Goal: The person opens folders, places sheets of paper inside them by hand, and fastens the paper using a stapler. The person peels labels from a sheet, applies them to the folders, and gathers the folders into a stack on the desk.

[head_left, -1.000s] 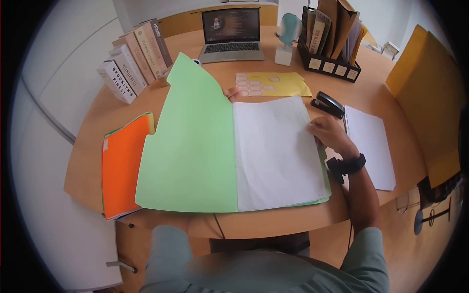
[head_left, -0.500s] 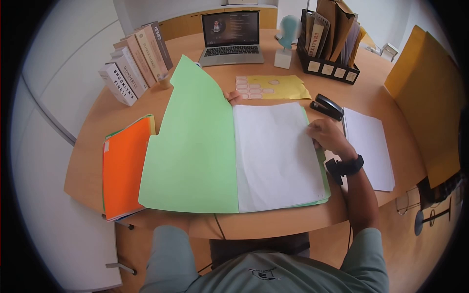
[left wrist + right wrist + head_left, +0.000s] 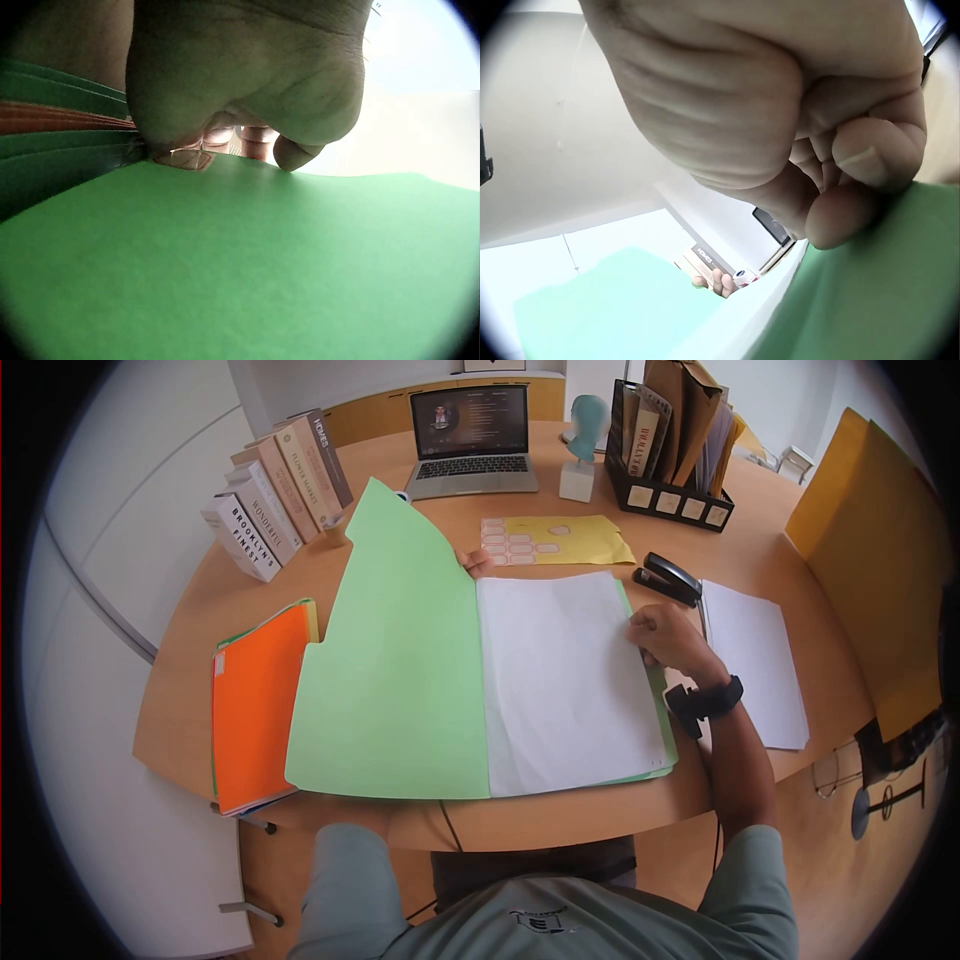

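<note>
A light green file folder lies opened in front of me, its left cover raised at a slant. White sheets fill its right side. My left hand is mostly hidden behind the cover; its fingertips show at the cover's upper edge near the fold. In the left wrist view, that hand grips the green edge. With curled fingers, my right hand pinches the right edge of the folder; the right wrist view shows thumb and finger pads against the green card.
An orange folder lies left. Books, a laptop, a head figure and a black file box stand behind. A yellow envelope, a stapler, white paper and a tall yellow folder are nearby.
The raised green cover has shifted slightly right and down in the view. Both hands stay at the folder's edges, almost still.
</note>
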A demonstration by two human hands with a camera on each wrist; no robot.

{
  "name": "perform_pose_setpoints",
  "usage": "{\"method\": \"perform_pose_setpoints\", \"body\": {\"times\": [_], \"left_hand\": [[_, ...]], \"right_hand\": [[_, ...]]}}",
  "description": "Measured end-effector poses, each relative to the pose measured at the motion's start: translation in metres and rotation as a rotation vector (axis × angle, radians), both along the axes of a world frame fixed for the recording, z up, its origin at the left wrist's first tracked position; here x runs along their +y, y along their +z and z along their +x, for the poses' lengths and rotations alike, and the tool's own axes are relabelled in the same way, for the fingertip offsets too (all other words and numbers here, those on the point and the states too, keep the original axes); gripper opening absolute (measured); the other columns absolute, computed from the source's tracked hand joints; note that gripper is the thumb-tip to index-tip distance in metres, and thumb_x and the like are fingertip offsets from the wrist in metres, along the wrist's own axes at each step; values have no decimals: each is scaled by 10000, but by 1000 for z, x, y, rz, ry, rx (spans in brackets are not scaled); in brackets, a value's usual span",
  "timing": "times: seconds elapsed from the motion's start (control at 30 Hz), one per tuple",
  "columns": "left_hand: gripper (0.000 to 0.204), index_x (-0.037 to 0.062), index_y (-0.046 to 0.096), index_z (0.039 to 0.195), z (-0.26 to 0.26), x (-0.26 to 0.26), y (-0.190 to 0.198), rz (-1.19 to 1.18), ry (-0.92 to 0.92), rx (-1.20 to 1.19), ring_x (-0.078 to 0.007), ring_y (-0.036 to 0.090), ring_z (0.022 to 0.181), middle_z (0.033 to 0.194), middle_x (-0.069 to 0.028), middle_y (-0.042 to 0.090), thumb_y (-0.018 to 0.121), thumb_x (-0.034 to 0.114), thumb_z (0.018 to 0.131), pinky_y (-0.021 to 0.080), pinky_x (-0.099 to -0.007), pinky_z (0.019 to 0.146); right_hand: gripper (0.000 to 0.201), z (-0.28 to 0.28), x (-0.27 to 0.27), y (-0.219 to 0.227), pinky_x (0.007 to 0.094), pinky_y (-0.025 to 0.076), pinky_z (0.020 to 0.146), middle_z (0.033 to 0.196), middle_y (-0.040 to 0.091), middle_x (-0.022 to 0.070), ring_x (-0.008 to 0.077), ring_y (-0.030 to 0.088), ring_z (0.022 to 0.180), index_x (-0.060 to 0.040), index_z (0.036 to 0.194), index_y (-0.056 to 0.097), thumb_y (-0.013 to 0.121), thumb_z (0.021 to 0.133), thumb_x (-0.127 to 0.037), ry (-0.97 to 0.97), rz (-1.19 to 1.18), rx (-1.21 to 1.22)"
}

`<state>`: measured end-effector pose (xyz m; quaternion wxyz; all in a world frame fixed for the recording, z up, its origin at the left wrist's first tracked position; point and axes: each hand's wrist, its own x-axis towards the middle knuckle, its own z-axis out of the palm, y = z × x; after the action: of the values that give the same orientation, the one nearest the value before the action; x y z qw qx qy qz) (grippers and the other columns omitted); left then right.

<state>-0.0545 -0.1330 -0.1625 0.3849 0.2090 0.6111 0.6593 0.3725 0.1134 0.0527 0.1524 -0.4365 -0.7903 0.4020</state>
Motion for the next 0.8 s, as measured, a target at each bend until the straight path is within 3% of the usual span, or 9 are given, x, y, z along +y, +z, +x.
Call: {"method": "perform_pose_setpoints", "body": {"times": [0.8], "left_hand": [[240,30,635,1026,4,5,-3,-2,-23,-3,-153,596,782,874,-19,603,558,252,977,488,-310,663]], "right_hand": [[128,2,2,2,267,481,501,737,677,70,105,601,548,50,921,687,658,893,-73,8,36,-35]]}}
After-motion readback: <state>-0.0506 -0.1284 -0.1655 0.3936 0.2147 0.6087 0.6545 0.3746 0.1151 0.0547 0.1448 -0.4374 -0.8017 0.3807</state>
